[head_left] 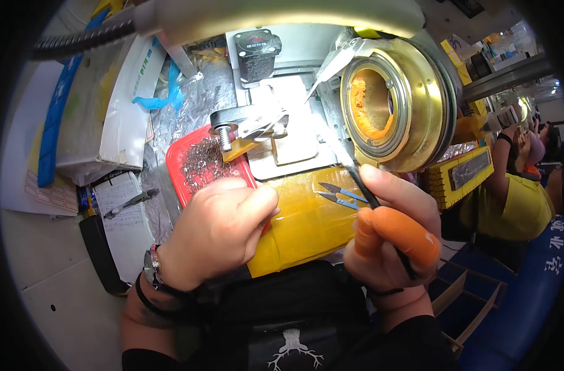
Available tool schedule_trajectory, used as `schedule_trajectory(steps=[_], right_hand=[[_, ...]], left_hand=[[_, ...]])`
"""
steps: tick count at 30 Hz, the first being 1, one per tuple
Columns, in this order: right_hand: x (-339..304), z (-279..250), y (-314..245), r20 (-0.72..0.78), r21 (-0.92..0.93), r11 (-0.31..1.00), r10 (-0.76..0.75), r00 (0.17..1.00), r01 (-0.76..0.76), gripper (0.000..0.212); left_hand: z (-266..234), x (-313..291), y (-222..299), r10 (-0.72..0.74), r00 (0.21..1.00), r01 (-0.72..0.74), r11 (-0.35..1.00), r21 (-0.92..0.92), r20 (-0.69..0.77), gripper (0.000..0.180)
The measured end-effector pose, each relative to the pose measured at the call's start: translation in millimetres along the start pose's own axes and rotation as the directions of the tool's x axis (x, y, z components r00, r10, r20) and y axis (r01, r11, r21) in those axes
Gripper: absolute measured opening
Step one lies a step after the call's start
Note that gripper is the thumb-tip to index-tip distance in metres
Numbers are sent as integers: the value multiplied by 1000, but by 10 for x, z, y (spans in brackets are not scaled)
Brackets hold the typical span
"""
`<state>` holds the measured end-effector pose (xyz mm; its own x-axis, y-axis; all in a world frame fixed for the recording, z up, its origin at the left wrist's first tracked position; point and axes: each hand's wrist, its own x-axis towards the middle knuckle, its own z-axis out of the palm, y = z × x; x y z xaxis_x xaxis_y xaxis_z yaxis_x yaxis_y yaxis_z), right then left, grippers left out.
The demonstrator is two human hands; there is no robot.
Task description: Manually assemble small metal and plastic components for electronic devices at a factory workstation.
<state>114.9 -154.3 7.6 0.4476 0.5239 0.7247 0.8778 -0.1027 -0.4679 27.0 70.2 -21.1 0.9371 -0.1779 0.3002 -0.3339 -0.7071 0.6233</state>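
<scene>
My left hand (223, 229) is closed, its thumb pressed on the curled fingers. Whatever it may hold is hidden. It rests over the near edge of a red tray (173, 157) filled with small tangled metal pieces (201, 164). My right hand (396, 229), with orange finger covers, grips a slim black-handled tool (362, 185), pen-like, whose tip is lost in glare. That tool slants up and left towards a brightly lit white machine plate (294, 148). Between my hands, blue-handled thread snips (340, 195) lie on a yellow mat (294, 229).
A brass wheel (412, 111) with orange lining stands right of the plate, a black motor-like block (257, 55) behind it. A clamp screw (225, 139) overhangs the tray. At left are a white box (102, 117) and notebook (124, 210). A person in yellow (511, 207) is far right.
</scene>
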Motion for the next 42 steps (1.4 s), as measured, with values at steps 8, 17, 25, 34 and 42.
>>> schedule_trajectory(steps=[8, 17, 25, 34, 42], right_hand=[[78, 6, -92, 132, -114, 983, 162, 978, -147, 16], [-447, 311, 303, 193, -201, 979, 14, 981, 25, 34], [-550, 13, 330, 186, -320, 947, 35, 982, 27, 35], [-531, -650, 837, -88, -752, 602, 313, 946, -269, 63], [-620, -740, 622, 122, -331, 850, 469, 875, -409, 30]], left_hand=[[-1, -24, -9, 1, 1000, -1, 1000, 15, 2, 18], [-20, 4, 13, -44, 998, 43, 999, 16, 47, 15], [-1, -17, -15, -22, 999, 25, 994, 103, -33, 16], [47, -4, 59, -12, 1000, 12, 999, 49, -14, 17], [-144, -47, 215, 56, 998, -55, 998, 38, -23, 14]])
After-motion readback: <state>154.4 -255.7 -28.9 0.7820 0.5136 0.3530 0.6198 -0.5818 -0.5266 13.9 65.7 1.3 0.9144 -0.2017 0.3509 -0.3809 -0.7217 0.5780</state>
